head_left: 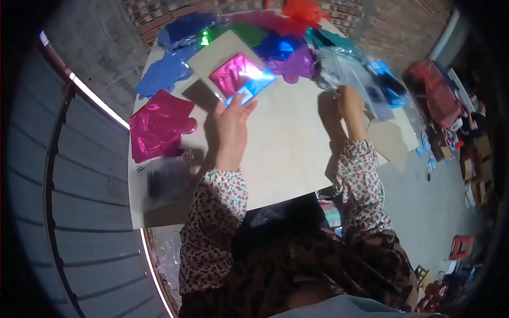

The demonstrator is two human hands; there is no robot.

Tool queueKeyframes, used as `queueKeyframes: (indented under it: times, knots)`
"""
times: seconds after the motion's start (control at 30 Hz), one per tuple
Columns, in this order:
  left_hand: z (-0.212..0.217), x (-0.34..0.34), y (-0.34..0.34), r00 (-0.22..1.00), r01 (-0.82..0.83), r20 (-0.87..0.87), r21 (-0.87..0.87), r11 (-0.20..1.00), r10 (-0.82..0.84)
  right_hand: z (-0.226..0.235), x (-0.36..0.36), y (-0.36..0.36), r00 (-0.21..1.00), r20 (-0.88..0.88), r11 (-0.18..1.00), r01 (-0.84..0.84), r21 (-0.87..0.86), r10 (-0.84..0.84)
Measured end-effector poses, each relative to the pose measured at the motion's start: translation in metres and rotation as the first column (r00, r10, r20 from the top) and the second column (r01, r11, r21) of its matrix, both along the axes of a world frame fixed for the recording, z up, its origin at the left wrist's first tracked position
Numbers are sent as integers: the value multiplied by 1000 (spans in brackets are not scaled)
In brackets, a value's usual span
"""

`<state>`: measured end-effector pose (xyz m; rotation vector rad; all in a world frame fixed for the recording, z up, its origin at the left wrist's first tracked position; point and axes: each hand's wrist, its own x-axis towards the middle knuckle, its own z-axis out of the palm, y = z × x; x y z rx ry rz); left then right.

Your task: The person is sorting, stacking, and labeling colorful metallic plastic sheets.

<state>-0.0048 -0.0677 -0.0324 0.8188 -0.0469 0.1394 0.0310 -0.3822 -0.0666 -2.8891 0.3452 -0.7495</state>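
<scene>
Over the table (286,148), a packet (241,79) is best kept flat, pinched at eleven by the half-open left hand (231,127); at one, the right hand (350,106) is curled, contents unclear.

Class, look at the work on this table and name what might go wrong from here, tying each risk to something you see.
The left hand grips the pink foil packet near its lower edge, so it might slip or tilt.

The right hand is close against the clear plastic bags, which overlap loosely; extra ones might drag along.

The pink foil sheet lies at the table's left edge, so a bump could knock it off.
</scene>
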Motion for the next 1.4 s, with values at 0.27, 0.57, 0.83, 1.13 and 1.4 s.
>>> queueKeyframes:
  times: [0.27,0.57,0.83,1.13,1.4]
  knots:
    - [10,-10,2,999,46,-9,17,999,-46,1,10,7,997,-66,996,21,-89,-27]
    - [7,-7,-4,996,87,27,10,996,-88,12,4,19,942,-7,935,-333,-123,335]
    - [7,-5,-8,998,61,15,8,998,-61,59,-26,92,503,812,423,-831,361,296]
    - [7,-1,-5,997,-77,18,6,997,76,58,-41,128,504,748,119,-854,506,432]
    - [9,-1,-12,981,-182,64,9,983,181,53,-42,129,652,615,233,-746,623,443]
